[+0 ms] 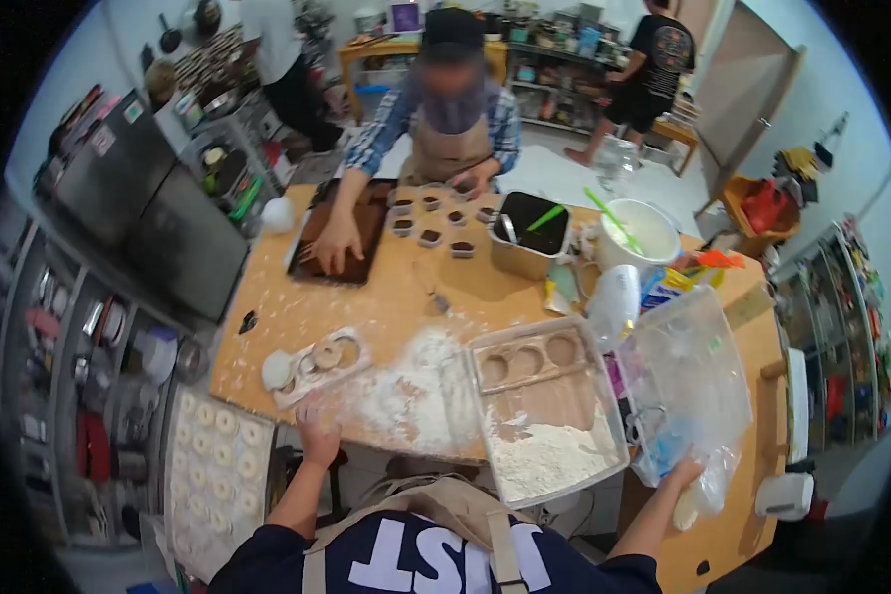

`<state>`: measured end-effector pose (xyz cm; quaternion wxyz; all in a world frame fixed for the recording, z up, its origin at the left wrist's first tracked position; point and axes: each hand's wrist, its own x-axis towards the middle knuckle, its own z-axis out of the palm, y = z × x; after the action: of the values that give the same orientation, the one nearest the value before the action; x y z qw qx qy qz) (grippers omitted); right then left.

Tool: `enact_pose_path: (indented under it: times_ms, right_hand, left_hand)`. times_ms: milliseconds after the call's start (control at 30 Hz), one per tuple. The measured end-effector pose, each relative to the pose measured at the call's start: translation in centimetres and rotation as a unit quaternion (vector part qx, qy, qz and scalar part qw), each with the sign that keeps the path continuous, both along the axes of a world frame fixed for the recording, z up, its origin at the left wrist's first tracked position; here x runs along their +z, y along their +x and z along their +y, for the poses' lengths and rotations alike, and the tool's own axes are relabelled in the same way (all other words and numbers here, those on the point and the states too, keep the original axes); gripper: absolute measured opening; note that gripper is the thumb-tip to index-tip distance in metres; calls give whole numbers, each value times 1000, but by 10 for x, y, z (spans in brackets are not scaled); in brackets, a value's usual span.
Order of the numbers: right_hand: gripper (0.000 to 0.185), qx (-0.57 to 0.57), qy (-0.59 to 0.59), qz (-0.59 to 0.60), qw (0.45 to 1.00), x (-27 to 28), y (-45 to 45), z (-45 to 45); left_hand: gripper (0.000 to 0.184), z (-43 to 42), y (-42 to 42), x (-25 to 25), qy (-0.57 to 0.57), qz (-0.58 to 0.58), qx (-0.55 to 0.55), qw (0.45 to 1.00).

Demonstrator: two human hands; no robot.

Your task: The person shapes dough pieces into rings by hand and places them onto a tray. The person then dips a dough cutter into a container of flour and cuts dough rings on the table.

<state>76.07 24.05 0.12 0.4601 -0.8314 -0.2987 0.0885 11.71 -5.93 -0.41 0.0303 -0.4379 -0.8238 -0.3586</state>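
Note:
My left hand is at the near edge of the table, fingers stretched forward and somewhat blurred, with nothing visible in it. Just beyond it lies a floury wooden mould with round hollows, a pale dough ball at its left end. Over on the right, my right hand grips a clear plastic bag; its fingertips are partly hidden. A pale lump shows below that hand. Between my hands, a plastic tub holds flour and a board with three round hollows.
Loose flour covers the table's front middle. Across the table, a person reaches over a dark tray beside several small filled cups. A metal container and white bucket stand right. Dough rings fill a tray at left.

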Motion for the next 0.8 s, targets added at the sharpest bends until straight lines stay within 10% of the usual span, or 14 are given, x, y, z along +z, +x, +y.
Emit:
enact_pose_path:
  times_ms: [200, 433, 667, 800]
  right_hand:
    - [52, -56, 78, -244, 965, 35, -34, 1]
    - [42, 267, 268, -185, 907, 56, -228, 9]
    - [46, 796, -15, -132, 590, 53, -516, -76]
    - [51, 859, -23, -211, 467, 8, -634, -109]
  left_hand:
    - [66, -35, -53, 4, -60, 12, 84, 995]
    - [101, -52, -130, -3, -187, -48, 120, 974]
    - [113, -18, -192, 19, -379, -61, -43, 922]
    - [108, 7, -202, 19, -426, -74, -93, 897]
